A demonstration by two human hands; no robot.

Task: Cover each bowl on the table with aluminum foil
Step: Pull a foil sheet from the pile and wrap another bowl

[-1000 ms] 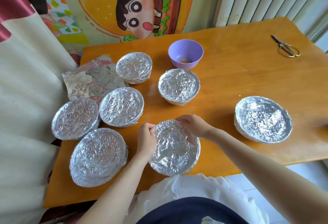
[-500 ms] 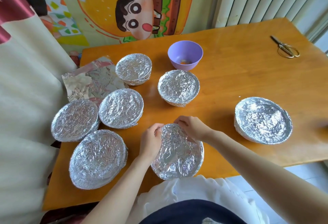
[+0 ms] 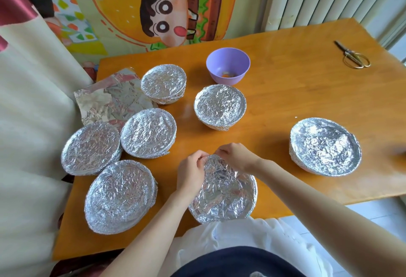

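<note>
Foil-wrapped bowls (image 3: pixel 220 103) 7, purple bowl (image 3: pixel 228 60) 1, loose foil sheet (image 3: pixel 109 99) 1

My left is crowded: four foiled bowls (image 3: pixel 148 133) sit nearly touching, a foil sheet (image 3: pixel 105 99) behind them. The near bowl (image 3: pixel 224 191) fills the front edge. Ahead stand a foiled bowl (image 3: pixel 220 104) and the purple bowl (image 3: pixel 228 66). Rightward the tabletop (image 3: pixel 296 92) lies bare between those, the right bowl (image 3: pixel 325 146) and the scissors (image 3: pixel 353 56).
</note>
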